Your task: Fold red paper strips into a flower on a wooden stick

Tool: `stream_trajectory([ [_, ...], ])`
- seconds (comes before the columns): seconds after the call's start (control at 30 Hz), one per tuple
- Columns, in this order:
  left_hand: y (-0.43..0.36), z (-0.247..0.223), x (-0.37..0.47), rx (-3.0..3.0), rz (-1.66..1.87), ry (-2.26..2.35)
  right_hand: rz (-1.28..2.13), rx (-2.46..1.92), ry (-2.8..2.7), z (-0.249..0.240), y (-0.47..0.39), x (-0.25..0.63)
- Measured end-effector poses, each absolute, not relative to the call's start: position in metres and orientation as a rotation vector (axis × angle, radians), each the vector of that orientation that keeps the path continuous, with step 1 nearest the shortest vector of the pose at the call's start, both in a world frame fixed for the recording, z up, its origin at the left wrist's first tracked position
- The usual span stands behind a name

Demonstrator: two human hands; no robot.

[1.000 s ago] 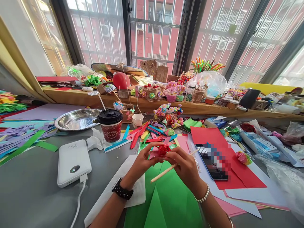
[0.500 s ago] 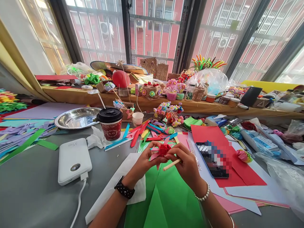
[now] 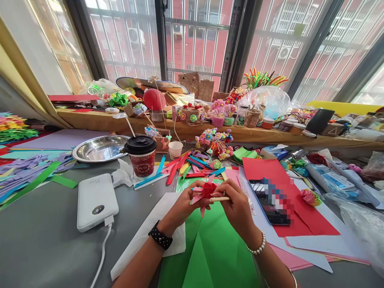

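Note:
A folded paper flower [image 3: 207,190] with a red centre and pink strips sticking out is held over the green paper [image 3: 222,244]. My left hand [image 3: 184,204] grips its left side, the fingers wrapped round the pink strips. My right hand [image 3: 232,200] has a thin pale wooden stick [image 3: 220,199] between its fingers, and its fingertips touch the red folds on the right. The stick lies nearly level, its tip just below the flower's centre.
A lidded coffee cup [image 3: 141,160], a white power bank [image 3: 97,203] with a cable and a steel plate [image 3: 102,149] stand to the left. Coloured strips [image 3: 178,166] lie beyond my hands. A phone [image 3: 268,203] rests on red paper [image 3: 319,220] at the right.
The stick has turned from slanting down to nearly level, and its tip has risen toward the flower. The flower has tilted slightly in my fingers. The view has shifted a little.

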State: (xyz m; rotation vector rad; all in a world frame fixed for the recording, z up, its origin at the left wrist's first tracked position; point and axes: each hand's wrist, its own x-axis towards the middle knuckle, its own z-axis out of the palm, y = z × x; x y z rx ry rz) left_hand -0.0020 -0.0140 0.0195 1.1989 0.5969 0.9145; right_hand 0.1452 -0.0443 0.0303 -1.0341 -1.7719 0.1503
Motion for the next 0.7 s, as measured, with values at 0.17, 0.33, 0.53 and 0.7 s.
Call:
stream_trajectory([
  [0.17,-0.015,0.02,-0.002,1.208,0.872,0.568,0.183,-1.059,-1.769,0.031,-0.044,0.147],
  [0.33,-0.015,0.019,-0.002,1.121,0.894,0.583,0.285,-1.1,-1.783,0.032,-0.043,0.15],
  [0.53,-0.013,0.014,-0.001,1.039,0.928,0.528,0.333,-1.017,-1.823,0.034,-0.04,0.155],
  [0.7,-0.011,0.012,-0.001,1.055,0.926,0.485,0.346,-1.019,-1.813,0.034,-0.04,0.156],
])
